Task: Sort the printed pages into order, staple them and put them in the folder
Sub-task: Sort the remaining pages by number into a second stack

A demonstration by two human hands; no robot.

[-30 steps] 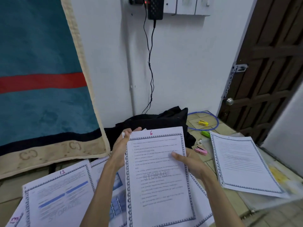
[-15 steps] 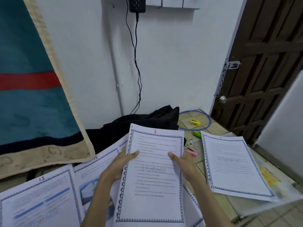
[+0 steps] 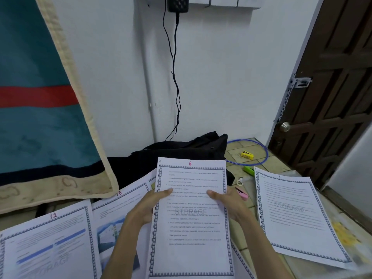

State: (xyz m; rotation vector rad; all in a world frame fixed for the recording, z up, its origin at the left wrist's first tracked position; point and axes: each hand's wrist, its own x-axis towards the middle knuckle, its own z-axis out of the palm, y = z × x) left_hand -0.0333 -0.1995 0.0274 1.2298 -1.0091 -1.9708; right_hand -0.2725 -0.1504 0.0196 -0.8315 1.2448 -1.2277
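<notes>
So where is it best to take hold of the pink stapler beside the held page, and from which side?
Probably take the pink stapler across its long sides, coming from above: it lies flat on the floor, partly hidden by the right hand.

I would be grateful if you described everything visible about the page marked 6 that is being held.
The page marked 6 is a white printed sheet with a patterned blue-grey border, bulleted lines of small text, a faint "STORAGE" watermark and a red handwritten 6 at its top edge. It is held upright, in portrait, above other pages lying spread on the floor. The left hand and the right hand grip its side edges, thumbs on the front face.
</notes>
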